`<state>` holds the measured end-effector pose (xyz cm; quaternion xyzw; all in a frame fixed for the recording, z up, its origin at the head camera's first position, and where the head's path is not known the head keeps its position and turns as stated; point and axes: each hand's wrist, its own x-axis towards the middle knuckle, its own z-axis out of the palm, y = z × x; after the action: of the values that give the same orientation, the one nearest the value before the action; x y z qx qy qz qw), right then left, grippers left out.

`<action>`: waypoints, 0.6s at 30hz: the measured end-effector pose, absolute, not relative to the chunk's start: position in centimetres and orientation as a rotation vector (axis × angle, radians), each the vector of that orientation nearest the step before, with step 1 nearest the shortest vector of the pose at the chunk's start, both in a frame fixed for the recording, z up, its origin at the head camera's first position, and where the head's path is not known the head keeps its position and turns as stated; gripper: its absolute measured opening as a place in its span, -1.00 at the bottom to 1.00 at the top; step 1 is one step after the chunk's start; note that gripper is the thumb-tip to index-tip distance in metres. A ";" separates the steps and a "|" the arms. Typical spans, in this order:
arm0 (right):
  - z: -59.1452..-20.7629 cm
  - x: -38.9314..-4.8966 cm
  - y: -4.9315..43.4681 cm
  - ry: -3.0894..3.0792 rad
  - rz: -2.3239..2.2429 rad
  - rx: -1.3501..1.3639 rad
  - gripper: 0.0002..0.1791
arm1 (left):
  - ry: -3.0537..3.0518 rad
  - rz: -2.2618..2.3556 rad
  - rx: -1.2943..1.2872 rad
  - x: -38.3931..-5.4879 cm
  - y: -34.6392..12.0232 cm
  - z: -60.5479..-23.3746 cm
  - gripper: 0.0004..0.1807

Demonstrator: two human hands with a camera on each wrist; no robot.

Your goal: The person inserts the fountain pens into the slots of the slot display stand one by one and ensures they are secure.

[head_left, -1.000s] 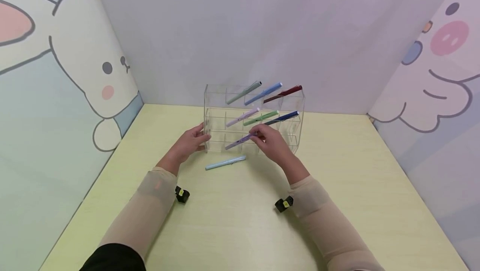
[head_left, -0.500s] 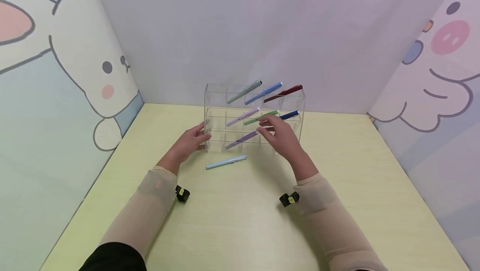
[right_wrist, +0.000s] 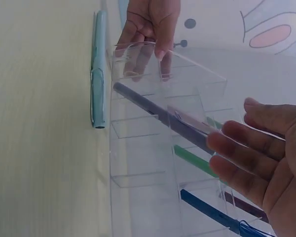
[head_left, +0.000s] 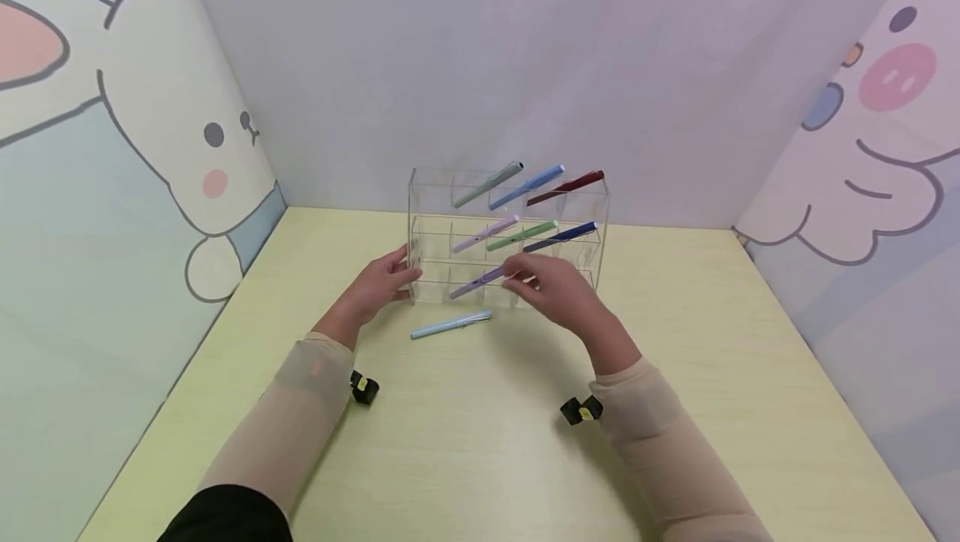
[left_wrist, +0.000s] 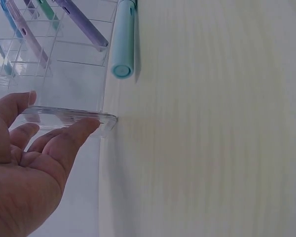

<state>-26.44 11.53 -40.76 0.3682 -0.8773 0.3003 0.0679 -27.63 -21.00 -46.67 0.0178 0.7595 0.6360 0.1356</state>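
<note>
A clear acrylic pen rack (head_left: 431, 292) stands on the table with its tiered compartments facing the person. My left hand (head_left: 378, 285) grips its left side panel, thumb on one face and fingers on the other, as the left wrist view shows. A purple pen (head_left: 480, 282) lies slanted in the bottom tier. My right hand (head_left: 551, 288) is at its upper end, covering it in the head view. In the right wrist view the fingers (right_wrist: 246, 168) are loosely extended beside the purple pen (right_wrist: 148, 106), with the thumb apart from it.
A light blue pen (head_left: 450, 325) lies on the table in front of the rack. Lilac (head_left: 486, 233), green (head_left: 522, 236) and dark blue (head_left: 561, 237) pens fill the middle tier. Grey-green (head_left: 487, 185), blue (head_left: 527, 187) and dark red (head_left: 566, 188) pens are above.
The right hand released the purple pen, lifted up and to the right, then came back down to its upper end. The left hand and the rack have stayed in place.
</note>
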 end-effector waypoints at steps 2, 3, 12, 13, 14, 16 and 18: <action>-41.2 -26.3 11.0 -2.723 0.823 1.170 -0.77 | 2.195 1.844 0.055 -27.6 -21.0 -46.7 -0.26; -41.5 -26.2 10.7 -2.759 0.782 1.195 -0.77 | 2.192 1.843 0.056 -27.6 -21.1 -46.6 -0.25; -44.2 -26.5 8.1 -2.870 0.334 1.247 -0.71 | 2.191 1.840 0.045 -27.8 -21.1 -46.8 -0.27; -44.4 -26.5 7.9 -2.870 0.287 1.241 -0.70 | 2.195 1.839 0.045 -27.8 -21.1 -46.8 -0.28; -44.7 -26.6 7.7 -2.872 0.241 1.235 -0.70 | 2.199 1.836 0.046 -27.8 -21.1 -46.8 -0.28; -45.1 -26.8 7.3 -2.876 0.165 1.227 -0.70 | 2.202 1.835 0.054 -27.8 -21.1 -46.8 -0.28; -45.4 -26.9 6.9 -2.881 0.100 1.233 -0.74 | 2.203 1.836 0.054 -27.8 -21.1 -46.8 -0.29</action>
<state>-26.86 6.88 -45.36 0.3932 -0.9189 0.0320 0.0032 -27.83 -21.11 -46.84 0.0185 0.7610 0.6341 0.1361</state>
